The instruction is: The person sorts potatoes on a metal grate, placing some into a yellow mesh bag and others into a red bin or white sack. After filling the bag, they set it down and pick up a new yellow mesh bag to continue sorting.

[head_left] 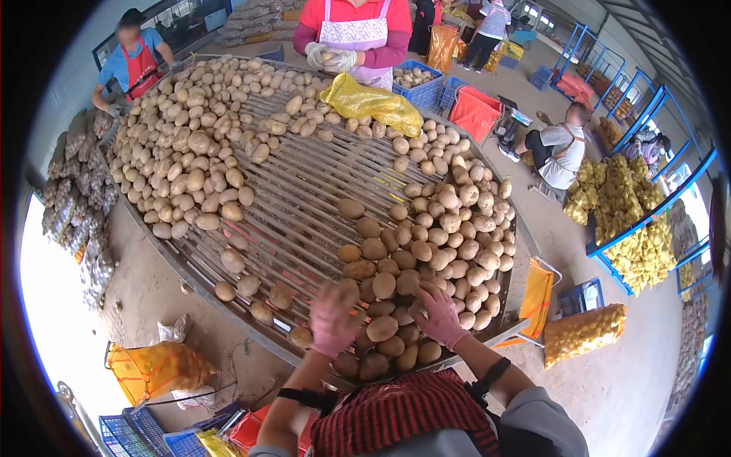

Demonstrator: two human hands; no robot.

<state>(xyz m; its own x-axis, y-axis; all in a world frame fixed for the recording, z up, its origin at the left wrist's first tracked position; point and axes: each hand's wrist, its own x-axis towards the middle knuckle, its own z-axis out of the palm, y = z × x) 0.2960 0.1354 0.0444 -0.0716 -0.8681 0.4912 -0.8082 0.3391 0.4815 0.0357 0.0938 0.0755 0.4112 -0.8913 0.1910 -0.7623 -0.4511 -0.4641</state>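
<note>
My left hand (335, 324), in a pink glove, reaches over the near edge of a slatted metal sorting table (301, 179). Its fingers are slightly blurred and stretched forward, fingertips right at a brown potato (349, 291). To the right, my right hand (442, 318), gloved the same way, is open with fingers apart over the potato pile. Between the two hands lie several potatoes, one of them a large potato (382, 329) just below the gap. More potatoes (457, 221) crowd the table's right side, and a few loose ones (232, 261) sit to the left.
A large potato heap (190, 145) covers the table's far left. A yellow mesh bag (373, 105) lies on the far edge before a person in an apron (354, 34). Another person (137, 57) stands at the left corner. Filled sacks (586, 335) and blue crates (580, 297) stand on the floor.
</note>
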